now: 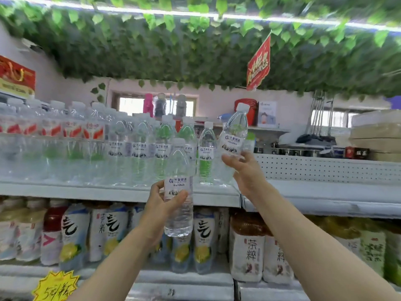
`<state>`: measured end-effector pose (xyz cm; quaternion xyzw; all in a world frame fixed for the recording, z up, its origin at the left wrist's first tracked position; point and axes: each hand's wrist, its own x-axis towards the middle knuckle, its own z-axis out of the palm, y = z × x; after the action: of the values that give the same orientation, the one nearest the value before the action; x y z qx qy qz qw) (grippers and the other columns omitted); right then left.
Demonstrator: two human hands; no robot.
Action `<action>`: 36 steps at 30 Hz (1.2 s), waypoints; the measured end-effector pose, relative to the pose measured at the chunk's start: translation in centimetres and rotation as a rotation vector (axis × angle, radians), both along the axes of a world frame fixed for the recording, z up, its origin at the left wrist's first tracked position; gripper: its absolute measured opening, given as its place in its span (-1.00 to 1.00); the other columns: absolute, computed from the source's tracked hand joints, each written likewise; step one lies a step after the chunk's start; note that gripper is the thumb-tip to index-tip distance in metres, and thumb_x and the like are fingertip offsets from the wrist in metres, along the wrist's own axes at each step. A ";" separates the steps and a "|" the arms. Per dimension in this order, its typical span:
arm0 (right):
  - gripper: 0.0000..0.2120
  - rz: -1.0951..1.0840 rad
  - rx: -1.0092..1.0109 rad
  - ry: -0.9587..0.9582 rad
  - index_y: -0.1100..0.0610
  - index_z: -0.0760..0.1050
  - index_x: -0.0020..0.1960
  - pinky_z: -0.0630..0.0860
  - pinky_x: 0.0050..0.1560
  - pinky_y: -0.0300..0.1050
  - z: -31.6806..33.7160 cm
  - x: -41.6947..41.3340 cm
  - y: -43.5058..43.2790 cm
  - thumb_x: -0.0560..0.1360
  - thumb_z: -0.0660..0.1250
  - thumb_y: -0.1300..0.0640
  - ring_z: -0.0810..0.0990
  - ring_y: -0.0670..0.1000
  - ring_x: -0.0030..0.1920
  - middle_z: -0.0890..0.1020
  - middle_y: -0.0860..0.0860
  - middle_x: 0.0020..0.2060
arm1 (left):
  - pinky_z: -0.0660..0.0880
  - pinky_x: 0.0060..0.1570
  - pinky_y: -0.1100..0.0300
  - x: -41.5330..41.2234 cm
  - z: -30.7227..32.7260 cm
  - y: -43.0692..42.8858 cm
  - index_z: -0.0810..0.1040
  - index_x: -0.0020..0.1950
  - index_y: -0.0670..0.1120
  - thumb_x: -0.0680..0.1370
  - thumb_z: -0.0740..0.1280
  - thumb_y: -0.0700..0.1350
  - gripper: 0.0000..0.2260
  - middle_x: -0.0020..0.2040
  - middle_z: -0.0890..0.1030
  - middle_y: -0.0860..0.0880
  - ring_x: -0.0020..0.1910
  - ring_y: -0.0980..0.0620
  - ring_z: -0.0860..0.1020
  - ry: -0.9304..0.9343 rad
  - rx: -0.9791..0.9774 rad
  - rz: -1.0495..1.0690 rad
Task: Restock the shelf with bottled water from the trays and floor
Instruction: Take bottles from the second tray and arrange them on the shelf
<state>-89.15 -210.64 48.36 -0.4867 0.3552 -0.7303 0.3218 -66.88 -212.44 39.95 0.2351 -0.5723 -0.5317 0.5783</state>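
While left hand (160, 206) clamped an upright clear plastic water bottle (179, 168), right hand (245, 170) clamped a tilted bottle (235, 131).
It needed righting before shelving.

"茶粹" on lower-shelf tea bottle (247, 250)

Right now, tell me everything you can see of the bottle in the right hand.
The bottle is clear plastic with a white cap and a white label bearing a blue logo and mountain picture. It tilts, cap toward the right. The right hand grips it just below the label, over the right end of the top shelf, beside a standing bottle of the same kind. Its base is blurred.
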 end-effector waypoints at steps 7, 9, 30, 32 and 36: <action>-0.28 -0.229 0.147 0.260 0.10 0.40 0.44 0.45 0.15 -0.18 -1.5 1.1 -4.5 0.37 0.64 0.12 0.53 0.05 0.30 0.56 0.00 0.26 | 0.57 0.05 -0.02 0.9 -0.1 -1.9 0.37 0.34 -0.04 0.29 0.52 -0.06 -0.34 0.09 0.66 -0.15 0.06 -0.16 0.66 0.018 -0.013 -0.026; -0.17 -0.261 0.173 0.284 0.09 0.35 0.52 0.44 0.31 -0.05 -1.8 1.3 -5.4 0.35 0.65 0.06 0.49 0.08 0.38 0.53 0.04 0.35 | 0.56 0.15 -0.12 1.1 0.0 -2.4 0.38 0.33 -0.02 0.27 0.53 -0.04 -0.33 0.09 0.67 -0.14 0.04 -0.15 0.68 0.012 -0.014 -0.032; -0.32 -0.751 0.221 0.660 0.14 0.50 0.40 0.45 0.11 -0.12 -1.6 2.5 -7.9 0.41 0.55 -0.19 0.58 0.03 0.10 0.62 0.05 0.13 | 0.58 0.13 -0.13 1.2 0.4 -2.5 0.38 0.32 -0.04 0.26 0.53 -0.09 -0.33 0.01 0.70 -0.11 0.03 -0.16 0.69 0.028 -0.006 -0.090; -0.32 -0.725 0.230 0.654 0.13 0.48 0.41 0.45 0.13 -0.12 -1.6 2.5 -7.6 0.42 0.54 -0.18 0.57 0.02 0.09 0.62 0.03 0.12 | 0.56 0.15 -0.17 1.2 0.6 -2.1 0.38 0.32 -0.02 0.24 0.55 -0.06 -0.32 0.05 0.69 -0.14 0.04 -0.17 0.68 0.020 -0.013 -0.085; -0.40 -0.625 0.186 0.546 0.13 0.49 0.36 0.63 0.12 0.03 -2.1 2.3 -6.1 0.44 0.54 -0.13 0.64 0.03 0.03 0.61 -0.03 -0.02 | 0.54 0.20 -0.18 0.8 1.5 -1.3 0.37 0.34 0.00 0.24 0.56 -0.01 -0.29 0.07 0.70 -0.15 0.04 -0.15 0.68 -0.017 -0.037 -0.080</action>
<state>-86.80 -216.73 46.22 -0.5001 0.6223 -0.6018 0.0216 -66.06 -213.70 41.41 0.2058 -0.5960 -0.5417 0.5558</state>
